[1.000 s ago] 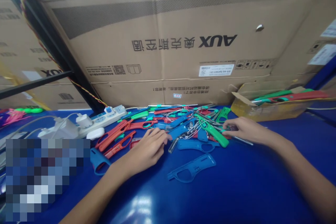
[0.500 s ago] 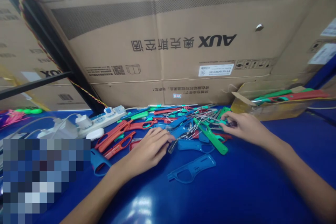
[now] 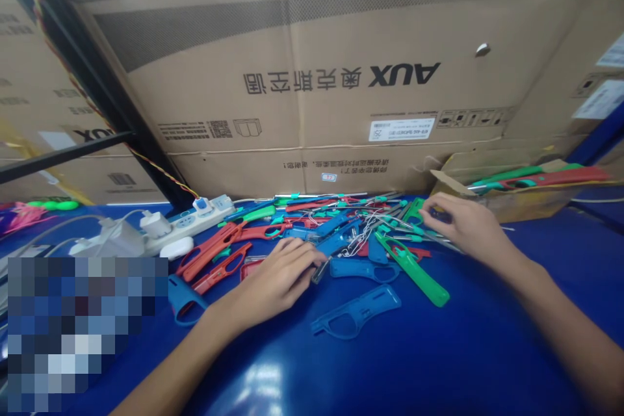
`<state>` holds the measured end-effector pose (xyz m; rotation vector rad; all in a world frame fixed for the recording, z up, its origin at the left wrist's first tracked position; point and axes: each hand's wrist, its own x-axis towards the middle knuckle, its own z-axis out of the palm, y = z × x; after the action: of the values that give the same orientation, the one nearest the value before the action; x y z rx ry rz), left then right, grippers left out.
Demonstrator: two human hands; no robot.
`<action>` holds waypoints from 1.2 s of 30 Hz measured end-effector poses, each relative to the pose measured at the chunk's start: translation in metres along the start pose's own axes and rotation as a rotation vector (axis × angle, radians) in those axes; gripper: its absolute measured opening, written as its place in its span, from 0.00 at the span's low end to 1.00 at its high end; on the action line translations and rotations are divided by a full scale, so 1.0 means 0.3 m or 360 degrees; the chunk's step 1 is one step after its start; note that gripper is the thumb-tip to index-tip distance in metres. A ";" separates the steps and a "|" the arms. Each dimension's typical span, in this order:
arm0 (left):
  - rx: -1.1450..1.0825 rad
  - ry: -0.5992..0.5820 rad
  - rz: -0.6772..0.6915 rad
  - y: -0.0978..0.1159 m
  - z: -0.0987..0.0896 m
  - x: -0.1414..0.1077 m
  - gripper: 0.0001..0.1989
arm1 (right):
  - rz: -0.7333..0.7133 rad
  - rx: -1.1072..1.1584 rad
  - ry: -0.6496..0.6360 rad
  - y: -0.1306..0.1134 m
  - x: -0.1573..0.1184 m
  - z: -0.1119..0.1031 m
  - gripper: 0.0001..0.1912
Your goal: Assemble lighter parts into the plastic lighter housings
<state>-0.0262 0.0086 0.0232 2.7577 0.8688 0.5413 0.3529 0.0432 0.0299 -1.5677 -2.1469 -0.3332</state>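
Observation:
My left hand is closed on a small clear and metallic part at the near edge of a pile of lighter-like parts. Curled at the right end of the pile, my right hand has its fingers round something small and dark that I cannot make out. Between the hands lie white wires and metal rods with teal pieces. A green handle shell lies slantwise below my right hand. Two blue shells, one at the pile's edge and one nearer me, lie on the blue surface.
Red shells and a power strip with white plugs are on the left. An open carton of green and red pieces stands at the back right. A large cardboard sheet rises behind; a black post leans at left.
My right hand has moved slightly right and up. The green shell has shifted right and nearer to me, and rods beside it now lie differently. My left hand is nearly still.

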 end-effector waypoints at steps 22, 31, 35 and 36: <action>0.0008 0.0004 0.0014 -0.001 -0.001 -0.002 0.13 | 0.0042 -0.0028 -0.0141 -0.077 -0.008 0.093 0.17; 0.0009 -0.0039 0.0013 -0.003 -0.002 -0.004 0.12 | 0.0309 0.0122 0.0504 -0.048 -0.004 0.043 0.16; 0.0038 -0.0017 0.0015 -0.002 0.002 -0.006 0.12 | 0.0378 0.0401 0.0872 -0.046 -0.002 0.014 0.15; 0.0039 -0.0021 0.0012 -0.001 0.003 -0.006 0.12 | 0.0376 0.0444 0.0912 -0.048 -0.002 0.008 0.15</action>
<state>-0.0274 0.0077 0.0219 2.7843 0.8678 0.5166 0.3390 0.0392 0.0285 -1.3431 -1.4858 -0.3370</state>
